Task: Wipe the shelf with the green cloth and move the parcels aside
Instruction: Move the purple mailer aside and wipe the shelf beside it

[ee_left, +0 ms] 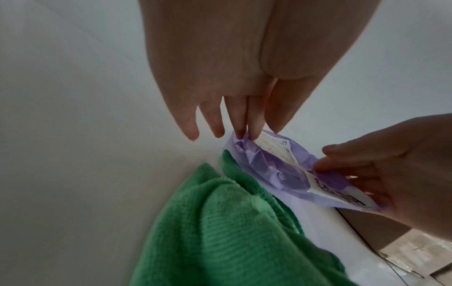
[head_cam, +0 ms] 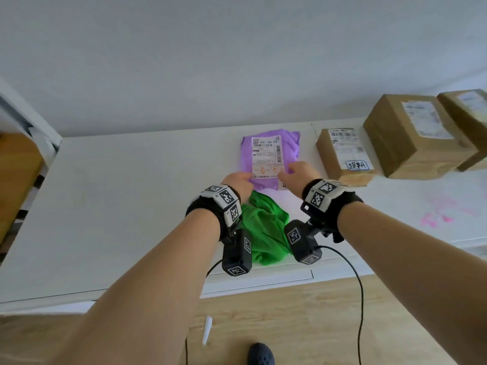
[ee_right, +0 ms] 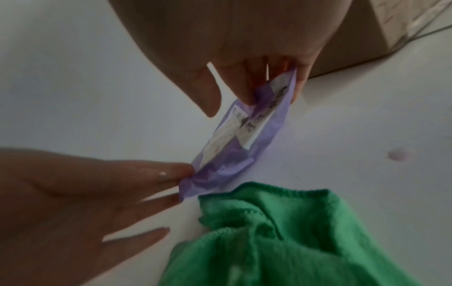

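A purple parcel bag (head_cam: 271, 156) with a white label lies on the white shelf (head_cam: 131, 196). My left hand (head_cam: 243, 177) pinches its near left corner between thumb and fingertips (ee_right: 181, 176). My right hand (head_cam: 287, 175) grips the near right corner; the fingers (ee_right: 252, 92) curl round the edge. The bag's near edge is lifted off the shelf (ee_left: 281, 170). A crumpled green cloth (head_cam: 266, 230) lies loose on the shelf just in front of the bag, below both wrists (ee_left: 232, 232) (ee_right: 293, 241).
Three brown cardboard boxes stand at the right: a small one (head_cam: 342, 154) close to the bag, a larger one (head_cam: 413, 133), another (head_cam: 469, 114) behind. Pink smears (head_cam: 442, 214) mark the shelf's right part. A wall runs behind; wooden floor (head_cam: 290, 325) lies below the front edge.
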### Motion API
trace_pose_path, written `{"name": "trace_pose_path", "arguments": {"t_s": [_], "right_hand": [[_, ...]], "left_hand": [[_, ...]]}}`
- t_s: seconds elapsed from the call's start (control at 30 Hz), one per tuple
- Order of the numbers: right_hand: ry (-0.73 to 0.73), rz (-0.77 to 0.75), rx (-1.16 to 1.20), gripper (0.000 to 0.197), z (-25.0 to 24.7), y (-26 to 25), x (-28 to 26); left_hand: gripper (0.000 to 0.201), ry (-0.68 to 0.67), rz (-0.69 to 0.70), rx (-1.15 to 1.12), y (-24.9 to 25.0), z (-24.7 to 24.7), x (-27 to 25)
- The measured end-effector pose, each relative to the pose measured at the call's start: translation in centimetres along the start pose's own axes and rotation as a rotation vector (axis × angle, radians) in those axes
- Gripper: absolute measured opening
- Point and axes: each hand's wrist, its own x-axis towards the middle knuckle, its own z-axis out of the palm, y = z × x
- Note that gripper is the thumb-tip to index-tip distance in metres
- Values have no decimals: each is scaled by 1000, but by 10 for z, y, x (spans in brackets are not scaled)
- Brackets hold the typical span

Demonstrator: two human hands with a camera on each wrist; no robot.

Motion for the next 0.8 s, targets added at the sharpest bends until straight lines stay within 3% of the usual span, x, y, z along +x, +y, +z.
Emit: {"name": "trace_pose_path", "arguments": {"t_s": [0.2,0.43,0.63,0.8], "right_hand": [[81,-169,7,33,14,-37,-15],[-74,-300,-18,43,75,-118,-34],[-154,-340,-26,41,143,-179,-53],[-86,-260,31,39,173,-197,-69]], "left_hand": [[35,148,112,47,-13,-40,-17],[40,276,67,67,-71,-122,-67],[40,270,-41,114,-140,-180,-96],[33,199,-58,151,-174,-195,-97]]}}
